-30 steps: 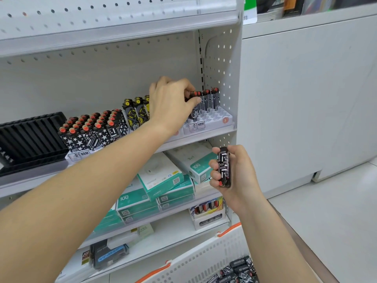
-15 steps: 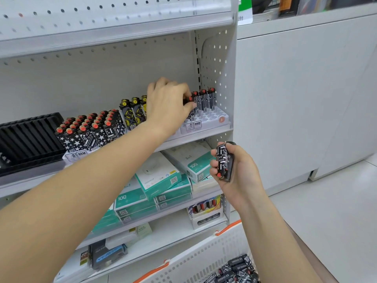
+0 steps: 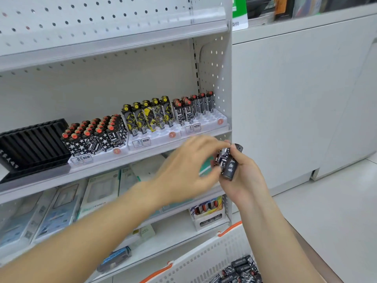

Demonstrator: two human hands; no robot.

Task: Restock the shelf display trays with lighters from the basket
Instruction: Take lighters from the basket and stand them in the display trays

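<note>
Your right hand (image 3: 242,176) grips the lighters (image 3: 226,162), long axis upright, just below the right tray (image 3: 214,121). Your left hand (image 3: 189,170), nearer the tray, reaches them; blur hides whether it pinches one.

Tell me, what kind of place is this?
Probably a small shop. A white pegboard shelf holds display trays of lighters with price stickers, boxed goods sit below, and a shopping basket of more lighters stands nearby.
</note>
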